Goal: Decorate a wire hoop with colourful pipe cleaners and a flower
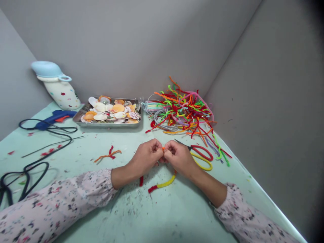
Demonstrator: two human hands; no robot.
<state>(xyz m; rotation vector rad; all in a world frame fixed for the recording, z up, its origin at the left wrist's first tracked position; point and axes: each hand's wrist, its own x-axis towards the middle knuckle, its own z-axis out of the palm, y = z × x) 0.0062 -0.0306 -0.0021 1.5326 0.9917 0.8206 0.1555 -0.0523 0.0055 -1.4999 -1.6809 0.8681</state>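
Observation:
My left hand (pixel 149 153) and my right hand (pixel 178 157) meet over the middle of the table, fingers pinched together. Between the fingertips a bit of orange pipe cleaner (pixel 163 148) shows; most of it is hidden by the fingers. Below the hands, a yellow pipe cleaner piece with a red end (pixel 165 184) curves out from under my right hand. A short red piece (pixel 141 181) pokes out beneath my left wrist. Scissors with red and yellow handles (pixel 202 153) lie partly behind my right hand. To the left rests a small crossed orange and red pipe cleaner piece (pixel 108 155).
A metal tray (pixel 108 125) of seashells stands at the back, beside a tangled heap of coloured pipe cleaners (pixel 182 108). At the left are a white bottle with a blue lid (pixel 62 92), a blue glue gun (pixel 53 118) and its looping black cord (pixel 63 143). Grey walls enclose the table.

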